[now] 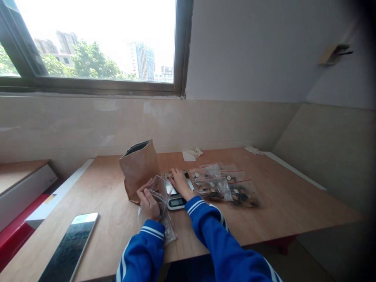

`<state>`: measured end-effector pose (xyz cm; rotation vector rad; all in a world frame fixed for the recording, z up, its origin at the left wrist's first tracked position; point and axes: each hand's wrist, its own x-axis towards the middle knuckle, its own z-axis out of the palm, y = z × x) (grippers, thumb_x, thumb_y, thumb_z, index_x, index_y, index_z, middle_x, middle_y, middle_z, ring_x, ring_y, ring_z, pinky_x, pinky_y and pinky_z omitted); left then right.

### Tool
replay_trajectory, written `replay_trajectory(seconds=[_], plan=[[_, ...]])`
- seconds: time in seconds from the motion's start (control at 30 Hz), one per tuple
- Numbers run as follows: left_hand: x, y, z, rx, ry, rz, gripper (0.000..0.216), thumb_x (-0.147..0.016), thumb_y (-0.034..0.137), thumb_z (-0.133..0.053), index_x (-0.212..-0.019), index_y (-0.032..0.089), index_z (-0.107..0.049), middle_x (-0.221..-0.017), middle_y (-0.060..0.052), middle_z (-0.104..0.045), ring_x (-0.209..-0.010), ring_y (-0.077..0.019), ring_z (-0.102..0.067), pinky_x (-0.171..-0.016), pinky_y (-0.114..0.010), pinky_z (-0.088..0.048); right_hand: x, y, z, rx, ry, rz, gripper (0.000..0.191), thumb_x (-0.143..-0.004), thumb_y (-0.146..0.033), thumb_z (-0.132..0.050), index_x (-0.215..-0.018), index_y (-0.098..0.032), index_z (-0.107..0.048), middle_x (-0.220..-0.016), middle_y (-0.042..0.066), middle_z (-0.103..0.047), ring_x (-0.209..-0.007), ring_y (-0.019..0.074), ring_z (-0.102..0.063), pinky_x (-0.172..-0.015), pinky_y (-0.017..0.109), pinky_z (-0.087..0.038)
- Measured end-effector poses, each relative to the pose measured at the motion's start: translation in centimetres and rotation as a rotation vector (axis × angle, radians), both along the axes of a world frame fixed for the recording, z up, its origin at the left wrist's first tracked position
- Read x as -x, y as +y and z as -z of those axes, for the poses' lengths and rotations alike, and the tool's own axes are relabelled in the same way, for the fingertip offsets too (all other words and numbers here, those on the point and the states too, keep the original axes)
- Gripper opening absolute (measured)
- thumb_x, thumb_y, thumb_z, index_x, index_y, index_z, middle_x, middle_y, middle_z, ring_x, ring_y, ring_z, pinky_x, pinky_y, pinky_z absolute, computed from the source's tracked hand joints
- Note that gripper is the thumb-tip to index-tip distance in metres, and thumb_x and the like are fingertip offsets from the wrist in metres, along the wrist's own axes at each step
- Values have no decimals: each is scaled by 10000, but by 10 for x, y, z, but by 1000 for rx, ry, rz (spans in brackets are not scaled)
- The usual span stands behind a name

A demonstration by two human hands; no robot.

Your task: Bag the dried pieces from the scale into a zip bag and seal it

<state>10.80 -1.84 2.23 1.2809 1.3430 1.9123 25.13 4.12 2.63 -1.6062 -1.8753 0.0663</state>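
My left hand (148, 203) grips a clear empty zip bag (160, 188) and holds it open beside a small digital scale (177, 200). My right hand (180, 181) lies flat on the scale's platform, fingers together; whether it holds anything is hidden. A brown paper bag (138, 166) stands open just left of the scale, touching the zip bag. More clear bags (169, 231) lie flat under my left wrist. Both arms wear blue sleeves with white stripes.
Several filled zip bags (225, 186) with dark contents lie right of the scale. A phone (72, 244) rests screen up at the near left of the wooden table (288, 196). Crumpled paper scraps (192, 153) sit at the far edge by the tiled wall.
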Motion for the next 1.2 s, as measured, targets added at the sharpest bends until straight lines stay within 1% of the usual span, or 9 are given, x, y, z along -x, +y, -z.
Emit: replay_trajectory(seconds=[0.2, 0.4, 0.53, 0.63, 0.73, 0.87, 0.97, 1.07, 1.2], plan=[[-1, -1, -2, 15, -13, -18, 267, -932, 406, -322, -1014, 212, -486, -1130, -111, -659, -1054, -205, -619, -922, -365, -459, -5, -11, -8, -44, 156, -49, 170, -819, -143, -558, -982, -187, -574, -998, 64, -632, -945, 197, -586, -843, 319, -463], [1, -1, -5, 78, -56, -82, 283, -929, 421, -328, -999, 204, -497, -1058, -105, -667, -952, -211, -639, -864, -363, -472, 7, -31, -39, -152, 887, -99, 283, -766, -328, -656, -984, -168, -575, -901, 55, -651, -812, 168, -630, -755, 297, -516], [1, 0, -4, 80, -54, -113, 287, -927, 409, -334, -986, 188, -506, -1024, -123, -661, -940, -228, -628, -862, -383, -467, 23, -47, -63, -79, 1107, -301, 310, -736, -335, -685, -981, -178, -577, -950, 58, -656, -867, 167, -643, -809, 305, -522], [3, 3, -1, 103, -37, -141, 293, -925, 406, -333, -986, 179, -507, -969, -118, -653, -909, -238, -626, -844, -398, -471, 35, -54, -72, -4, 1048, -448, 258, -752, -297, -660, -972, -179, -594, -995, 62, -665, -936, 173, -643, -870, 320, -508], [5, 5, 0, 131, -33, -189, 290, -921, 412, -332, -964, 179, -500, -937, -111, -639, -890, -240, -618, -833, -407, -470, 39, -57, -69, -5, 886, -456, 211, -791, -258, -603, -986, -183, -622, -1031, 59, -669, -997, 171, -624, -925, 321, -476], [5, 5, -1, 179, -5, -215, 292, -920, 412, -322, -963, 179, -493, -931, -114, -618, -891, -245, -601, -821, -414, -458, 28, -52, -53, -82, 693, -324, 223, -853, -212, -484, -1018, -202, -633, -1070, 52, -659, -1047, 168, -595, -960, 326, -442], [5, 5, -2, 180, 13, -208, 289, -920, 406, -310, -952, 181, -487, -921, -111, -612, -889, -243, -596, -833, -408, -452, 10, -42, -32, -165, 525, -121, 264, -841, -142, -435, -1008, -178, -637, -1142, 95, -620, -1137, 196, -538, -1013, 356, -392], [6, 5, -1, 179, 25, -206, 283, -920, 412, -303, -929, 188, -477, -882, -100, -606, -850, -235, -595, -828, -401, -452, -11, -32, -9, -146, 376, 80, 324, -790, -92, -458, -1063, -149, -623, -1234, 145, -560, -1218, 245, -462, -1053, 424, -333], [6, 5, -1, 183, 34, -221, 280, -920, 414, -306, -919, 185, -469, -886, -104, -606, -831, -238, -598, -812, -409, -456, -31, -27, 10, -75, 325, 113, 249, -776, -91, -489, -935, -170, -663, -1061, 119, -633, -1080, 244, -539, -983, 417, -385]])
